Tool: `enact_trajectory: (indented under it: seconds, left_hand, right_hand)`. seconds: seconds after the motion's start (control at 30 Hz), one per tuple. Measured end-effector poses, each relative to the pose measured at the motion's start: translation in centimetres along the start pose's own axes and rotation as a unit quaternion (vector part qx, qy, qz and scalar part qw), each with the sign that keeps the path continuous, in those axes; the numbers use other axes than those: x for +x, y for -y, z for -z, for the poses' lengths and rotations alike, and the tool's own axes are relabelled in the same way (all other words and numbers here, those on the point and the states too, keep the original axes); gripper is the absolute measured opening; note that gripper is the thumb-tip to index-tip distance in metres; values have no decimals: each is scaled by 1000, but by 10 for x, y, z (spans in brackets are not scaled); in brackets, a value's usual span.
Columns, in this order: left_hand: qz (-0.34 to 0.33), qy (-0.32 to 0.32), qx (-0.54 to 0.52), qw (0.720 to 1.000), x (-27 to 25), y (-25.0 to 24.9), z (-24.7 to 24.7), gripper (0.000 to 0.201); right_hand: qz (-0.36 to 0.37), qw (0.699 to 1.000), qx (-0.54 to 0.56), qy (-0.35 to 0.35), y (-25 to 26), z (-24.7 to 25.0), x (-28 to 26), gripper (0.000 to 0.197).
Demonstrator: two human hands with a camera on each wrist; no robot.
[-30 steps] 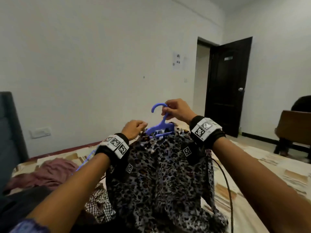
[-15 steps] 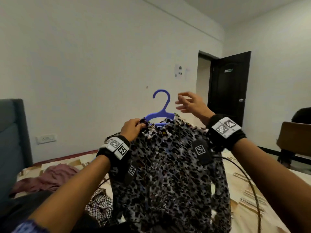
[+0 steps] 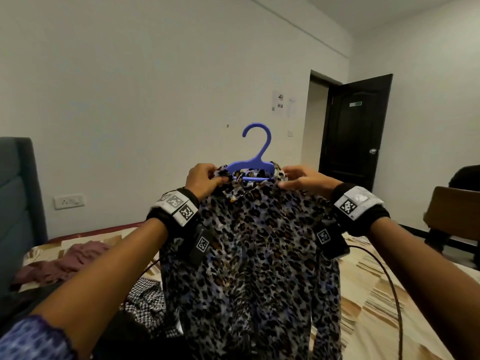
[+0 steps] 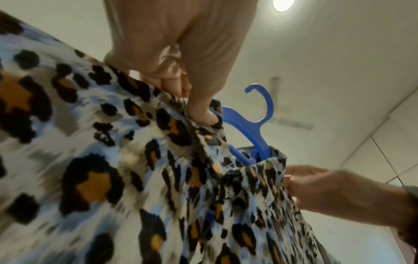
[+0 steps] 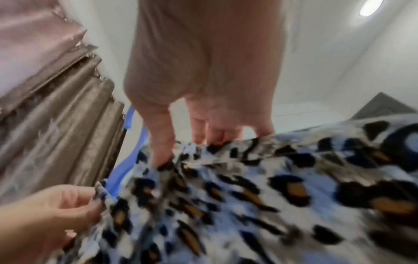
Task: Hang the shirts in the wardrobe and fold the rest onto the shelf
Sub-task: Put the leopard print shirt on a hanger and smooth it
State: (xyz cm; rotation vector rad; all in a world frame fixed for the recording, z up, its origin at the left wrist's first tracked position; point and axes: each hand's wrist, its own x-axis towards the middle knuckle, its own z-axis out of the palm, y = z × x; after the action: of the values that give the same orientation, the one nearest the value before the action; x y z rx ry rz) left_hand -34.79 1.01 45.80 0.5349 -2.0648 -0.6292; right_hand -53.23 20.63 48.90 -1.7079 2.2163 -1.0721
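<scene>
A person holds a leopard-print shirt (image 3: 249, 245) up in front of them, above a bed (image 3: 374, 302). The shirt hangs on a blue plastic hanger (image 3: 255, 157) whose hook rises upright above the collar. The left hand (image 3: 201, 179) pinches the collar's left side between thumb and fingers; the right hand (image 3: 302, 180) pinches the right side (its fingers curl into the fabric). Both wrists wear black bands with square black-and-white coded tags. On the bed at the left lie a mauve garment (image 3: 65, 263) and a checked one (image 3: 148, 297). Far right stands an open dark door (image 3: 353, 131) with a small green label, too small to read.
</scene>
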Motion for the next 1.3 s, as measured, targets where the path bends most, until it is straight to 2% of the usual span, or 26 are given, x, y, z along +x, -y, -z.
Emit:
enact_trajectory:
  seconds: [0.07,0.17,0.2,0.3,0.37,0.47,0.53,0.57,0.63,0.67,0.7,0.8,0.9,0.97,1.03,1.13,1.17,1.23,1.3]
  left_hand:
    - [-9,-2,-11,1000,3,0,-3,25]
    - [-22,11,-10,1000,4,-4,-7,24]
    - [-27,17,-11,999,4,-5,-9,22]
    - [-39,27,-30,998,2,-8,-12,15]
    - [-36,22,-65,997,2,-11,-14,14]
    - [-58,3,-96,994,0,-23,-18,15]
    - [-74,21,-108,991,-1,-29,-24,17]
    - [-74,44,-115,990,-2,-28,-27,23]
    - [-55,87,-98,990,-2,-18,-29,52]
    - [-43,95,-58,993,-2,-10,-29,64]
    - [-33,89,-1,995,-1,0,-28,66]
    - [-14,30,149,988,-2,21,-20,37]
    - [-34,35,148,988,2,33,-11,21]
    - [-45,30,131,990,8,39,-9,15]
    - [-39,-5,144,989,11,40,-9,13]
    - [-33,-62,127,989,16,44,-4,14]
    - [-33,-78,112,990,17,42,-2,14]
    - [-49,-99,90,990,23,30,4,13]
    - [-68,-115,81,988,34,11,10,13]
  right_hand:
    - [2,998,52,-29,13,-4,1,40]
    - [108,979,42,-168,26,-12,14,36]
    - [140,970,69,-185,30,-14,17,30]
    - [148,960,162,-173,42,-14,18,14]
    - [138,957,202,-155,44,-16,19,13]
    - [137,970,150,-136,46,-24,22,19]
    - [142,971,132,-142,47,-29,23,20]
    - [146,967,140,-152,47,-30,23,18]
    - [153,955,169,-191,45,-28,24,17]
    - [154,948,185,-211,42,-26,24,19]
    - [152,941,202,-225,39,-22,24,20]
    - [147,932,242,-226,31,-13,22,17]
    - [162,935,258,-183,28,-10,15,13]
    - [168,940,255,-152,22,-8,13,23]
    - [145,956,194,-165,4,-2,12,32]
    - [35,979,-9,-201,-48,16,6,36]
    - [-1,981,-66,-182,-66,22,0,34]
    - [-24,978,-147,-147,-89,36,-9,24]
    - [-15,968,-180,-174,-88,56,-12,15]
